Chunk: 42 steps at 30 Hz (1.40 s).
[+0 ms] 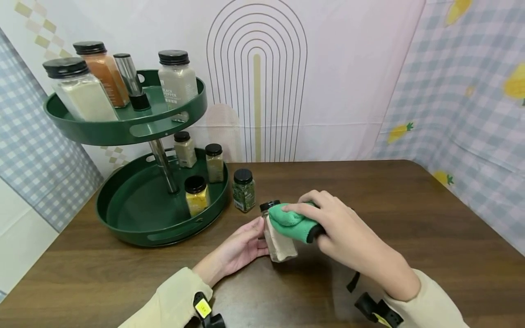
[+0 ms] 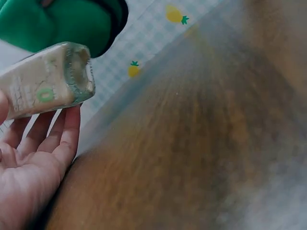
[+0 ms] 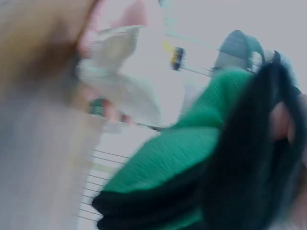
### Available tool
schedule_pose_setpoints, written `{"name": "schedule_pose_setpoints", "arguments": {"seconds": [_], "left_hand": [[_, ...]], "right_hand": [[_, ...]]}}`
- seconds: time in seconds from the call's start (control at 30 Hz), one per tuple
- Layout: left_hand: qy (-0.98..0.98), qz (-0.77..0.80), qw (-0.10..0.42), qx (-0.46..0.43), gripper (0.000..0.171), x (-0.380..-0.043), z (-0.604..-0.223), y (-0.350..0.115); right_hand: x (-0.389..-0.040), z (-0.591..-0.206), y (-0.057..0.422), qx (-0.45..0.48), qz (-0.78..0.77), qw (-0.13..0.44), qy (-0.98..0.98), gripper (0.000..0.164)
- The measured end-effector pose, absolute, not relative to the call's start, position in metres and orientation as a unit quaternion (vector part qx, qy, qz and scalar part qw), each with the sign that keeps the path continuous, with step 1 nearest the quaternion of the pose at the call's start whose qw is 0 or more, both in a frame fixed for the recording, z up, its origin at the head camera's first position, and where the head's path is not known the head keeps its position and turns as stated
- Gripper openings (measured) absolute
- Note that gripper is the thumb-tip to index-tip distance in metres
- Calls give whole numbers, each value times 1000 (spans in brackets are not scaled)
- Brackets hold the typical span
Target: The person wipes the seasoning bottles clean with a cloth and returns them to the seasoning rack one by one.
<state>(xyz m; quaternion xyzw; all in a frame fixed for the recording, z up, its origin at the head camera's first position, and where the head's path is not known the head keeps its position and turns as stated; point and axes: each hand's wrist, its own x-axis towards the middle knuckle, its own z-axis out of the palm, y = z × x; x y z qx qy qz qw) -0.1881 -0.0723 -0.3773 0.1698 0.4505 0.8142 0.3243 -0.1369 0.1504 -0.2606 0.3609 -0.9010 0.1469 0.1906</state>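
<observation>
A glass spice jar (image 1: 280, 241) with a black lid and pale powder inside is tilted just above the table. My left hand (image 1: 243, 246) grips it from the left, thumb on one side and fingers on the other. In the left wrist view the jar's base (image 2: 79, 72) points away from the palm. A folded green cloth (image 1: 291, 222) with dark edging is bunched in my right hand (image 1: 340, 228), laid against the jar's upper side near the lid. The right wrist view is blurred, with the cloth (image 3: 168, 153) filling much of it.
To the left stands a two-tier green rack (image 1: 157, 239). Larger black-lidded jars and a silver cylinder (image 1: 129, 75) occupy its upper tier; several small jars sit below. A jar of green herbs (image 1: 244, 191) stands on the wooden table (image 1: 389, 205) beside the rack. Printed curtains hang behind.
</observation>
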Motion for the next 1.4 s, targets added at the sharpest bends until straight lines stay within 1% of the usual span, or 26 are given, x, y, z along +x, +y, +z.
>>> {"name": "schedule_pose_setpoints", "arguments": {"seconds": [0.07, 0.13, 0.23, 0.37, 0.53, 0.6, 0.77, 0.97, 1.1, 1.17, 1.23, 1.3, 1.4], "left_hand": [[457, 809, 324, 179, 58, -188, -377, -72], [456, 808, 324, 184, 59, -188, -376, -73], [450, 811, 322, 186, 58, -188, -376, -73], [442, 817, 320, 187, 54, -189, -375, -71], [426, 830, 318, 169, 45, -189, -377, -70], [424, 833, 315, 164, 45, -188, -377, -70], [427, 832, 313, 164, 51, -187, -378, -70], [429, 831, 314, 163, 55, -188, -377, -70], [421, 835, 318, 155, 56, -189, -376, -71], [408, 840, 326, 146, 58, -190, -376, -72], [385, 848, 340, 132, 58, -191, -376, -73], [364, 853, 356, 119, 57, -192, -376, -74], [355, 852, 369, 109, 58, -193, -376, -73]], "right_hand": [[-141, -268, 146, 350, 148, 217, -899, 74], [-145, -276, 141, 343, 144, 228, -900, 72], [-149, -282, 137, 349, 138, 229, -898, 70], [-148, -280, 138, 368, 122, 215, -896, 71], [-143, -278, 138, 396, 96, 178, -896, 68], [-140, -277, 139, 403, 96, 163, -895, 69], [-134, -272, 143, 409, 102, 117, -899, 72], [-127, -265, 149, 421, 91, 68, -900, 67], [-127, -259, 154, 419, 90, -3, -904, 62], [-128, -258, 156, 415, 90, -38, -905, 59], [-129, -257, 158, 409, 93, -62, -906, 56], [-129, -256, 160, 402, 94, -62, -909, 55], [-130, -255, 163, 387, 102, -35, -916, 53]]}}
